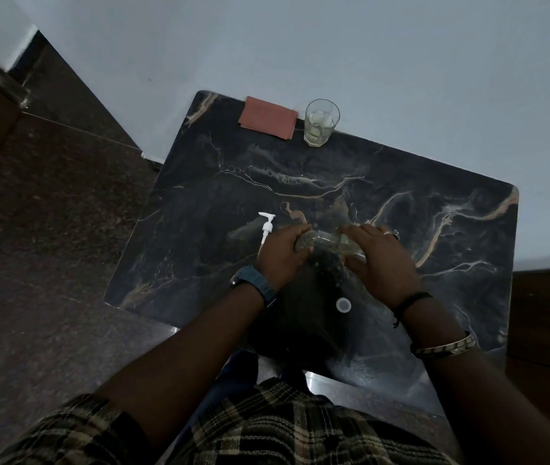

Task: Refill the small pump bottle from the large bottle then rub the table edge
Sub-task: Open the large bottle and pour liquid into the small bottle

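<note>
A person in a checked shirt [267, 427] leans over a dark marble-patterned table [300, 182]. A round white cap [343, 304] lies flat between the wrists. The left hand [283, 251] curls around the small clear bottle [304, 244], while the right hand [379, 260] wraps the large clear bottle [340, 242], tipped sideways so its mouth meets the small one (the dim light blurs the joint). Just left of the left hand lies the white plastic pump head [266, 227]. Well beyond both hands, at the far edge, sit a folded reddish cloth [268, 117] and a faceted glass tumbler [321, 122] holding pale liquid.
</note>
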